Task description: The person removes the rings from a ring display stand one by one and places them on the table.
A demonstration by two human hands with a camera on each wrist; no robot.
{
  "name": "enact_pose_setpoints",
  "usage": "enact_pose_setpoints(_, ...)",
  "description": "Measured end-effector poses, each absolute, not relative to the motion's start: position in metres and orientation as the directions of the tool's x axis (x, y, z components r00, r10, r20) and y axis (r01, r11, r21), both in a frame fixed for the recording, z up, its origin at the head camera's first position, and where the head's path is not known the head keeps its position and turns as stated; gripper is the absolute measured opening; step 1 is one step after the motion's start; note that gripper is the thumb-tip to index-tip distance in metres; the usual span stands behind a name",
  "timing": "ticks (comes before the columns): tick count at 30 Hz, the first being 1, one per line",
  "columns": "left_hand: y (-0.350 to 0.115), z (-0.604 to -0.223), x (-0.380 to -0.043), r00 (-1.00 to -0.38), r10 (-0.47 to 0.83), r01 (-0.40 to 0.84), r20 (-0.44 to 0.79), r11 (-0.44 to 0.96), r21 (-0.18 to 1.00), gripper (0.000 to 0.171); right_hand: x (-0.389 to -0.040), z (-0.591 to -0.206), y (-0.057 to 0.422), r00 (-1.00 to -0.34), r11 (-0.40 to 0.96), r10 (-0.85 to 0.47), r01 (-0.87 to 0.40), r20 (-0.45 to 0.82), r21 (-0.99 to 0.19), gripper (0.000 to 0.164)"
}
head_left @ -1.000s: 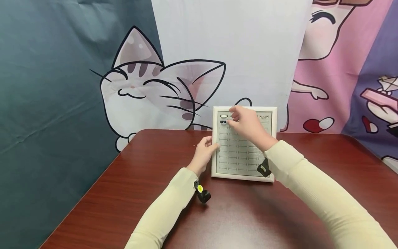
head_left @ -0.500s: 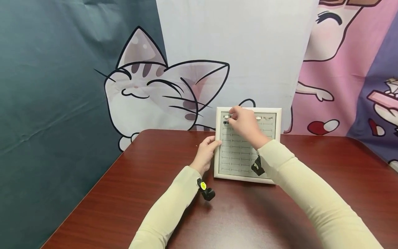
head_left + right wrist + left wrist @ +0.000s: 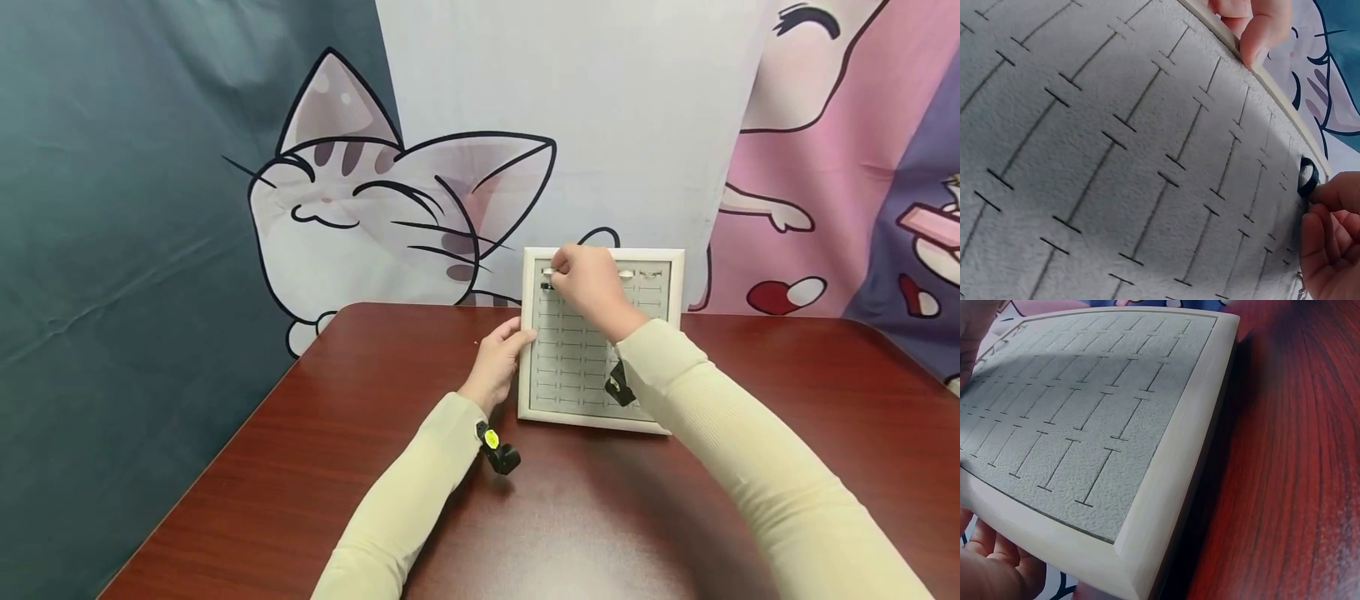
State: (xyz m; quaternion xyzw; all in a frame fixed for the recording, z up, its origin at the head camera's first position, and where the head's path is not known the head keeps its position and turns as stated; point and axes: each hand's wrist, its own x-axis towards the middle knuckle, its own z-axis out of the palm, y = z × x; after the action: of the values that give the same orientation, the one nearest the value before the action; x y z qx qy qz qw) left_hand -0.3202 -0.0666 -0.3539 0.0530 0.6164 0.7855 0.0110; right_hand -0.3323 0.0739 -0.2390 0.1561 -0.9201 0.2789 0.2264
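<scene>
Head view shows the left hand point(image 3: 493, 362) at the left rim of a framed display board point(image 3: 573, 367), thumb over the front and fingers behind, so the rim is pinched between them. The board stands steeply on the reddish table point(image 3: 570, 508). The right hand point(image 3: 594, 283) is raised across the board's upper part, fingers drawn together close to a white ring point(image 3: 547, 272) at the upper left; I cannot tell whether they pinch anything. Another white ring point(image 3: 626, 273) sits farther right. Right wrist view shows the dark ring point(image 3: 1305, 177) as a loop just beside the fingertips, where the head view gives only a small dark band; left wrist view brings out the curled fingers point(image 3: 1007, 550) under the frame's edge.
</scene>
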Motion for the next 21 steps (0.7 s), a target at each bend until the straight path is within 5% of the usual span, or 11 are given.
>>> enact_pose_setpoints(11, -0.0652, -0.3535, -0.3188, -0.993, 0.092, 0.047, 0.073, -0.261, 0.964, 0.040, -0.3339, -0.2359, 0.0709, -0.826, 0.854, -0.256, -0.437, 0.503, -0.282, 0.015)
enact_pose_setpoints(21, -0.0675, -0.3529, -0.3169, -0.993, 0.106, 0.031, 0.057, -0.234, 0.972, 0.039, -0.3379, -0.2438, 0.0780, -0.783, 0.811, -0.283, -0.503, 0.554, -0.297, 0.015)
